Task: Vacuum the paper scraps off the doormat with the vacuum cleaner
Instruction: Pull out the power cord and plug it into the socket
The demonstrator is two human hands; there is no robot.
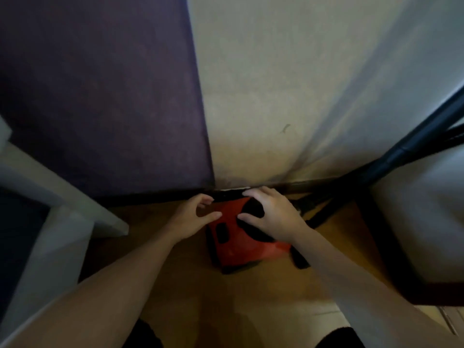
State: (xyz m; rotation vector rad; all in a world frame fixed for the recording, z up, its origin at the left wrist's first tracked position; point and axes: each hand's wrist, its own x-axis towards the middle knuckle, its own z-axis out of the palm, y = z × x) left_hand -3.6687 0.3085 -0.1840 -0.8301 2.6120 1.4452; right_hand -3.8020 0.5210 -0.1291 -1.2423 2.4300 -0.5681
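A red vacuum cleaner point(241, 243) with black parts stands on the wooden floor against the wall's dark skirting. My right hand point(272, 214) lies on its black top handle, fingers spread and bent over it. My left hand point(193, 212) hovers at the cleaner's upper left corner, fingers loosely curled with the thumb near the red casing, holding nothing that I can see. A black tube point(406, 144) of the vacuum rises diagonally to the right. The doormat and paper scraps are out of view.
A purple panel point(105, 96) and a pale wall point(288, 84) fill the back. A white frame point(57, 197) juts in at the left. A white cabinet side point(421, 222) with a dark base stands at the right. My knees show at the bottom edge.
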